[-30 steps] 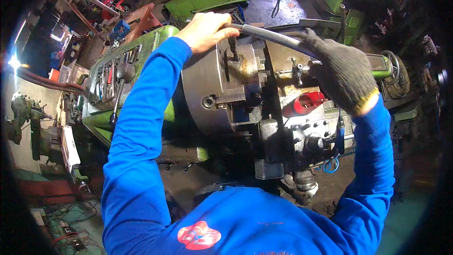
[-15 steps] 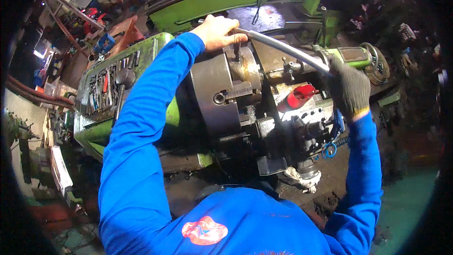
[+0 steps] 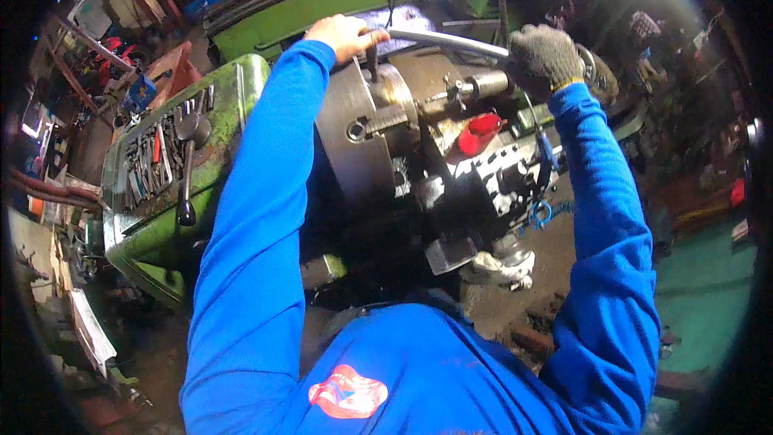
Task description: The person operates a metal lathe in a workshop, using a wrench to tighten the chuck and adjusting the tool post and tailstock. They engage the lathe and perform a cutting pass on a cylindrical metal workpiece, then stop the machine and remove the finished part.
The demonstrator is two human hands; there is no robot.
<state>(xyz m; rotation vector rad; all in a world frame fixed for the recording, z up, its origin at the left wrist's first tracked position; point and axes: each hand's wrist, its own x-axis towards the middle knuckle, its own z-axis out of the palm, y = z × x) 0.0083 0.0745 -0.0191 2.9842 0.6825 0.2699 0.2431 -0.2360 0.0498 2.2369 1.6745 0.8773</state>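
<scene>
A long grey metal bar spans the space between my two hands above the lathe chuck. My bare left hand is closed around its left end, at the far side of the chuck. Just below that hand, a dark upright shaft, like a chuck key, stands at the chuck. My right hand, in a grey knitted glove, is wrapped around the bar's other end. The fingers of the left hand are partly hidden by its back.
Hand tools and a lever are at the green headstock on the left. Beside the tool post area are a red container and a blue coiled hose. A white rag hangs nearer me. Another green machine stands behind.
My right hand has swung the bar's right end away from me, so the bar lies more nearly level across the view. My left hand stays beside the chuck. The whole view has shifted.
</scene>
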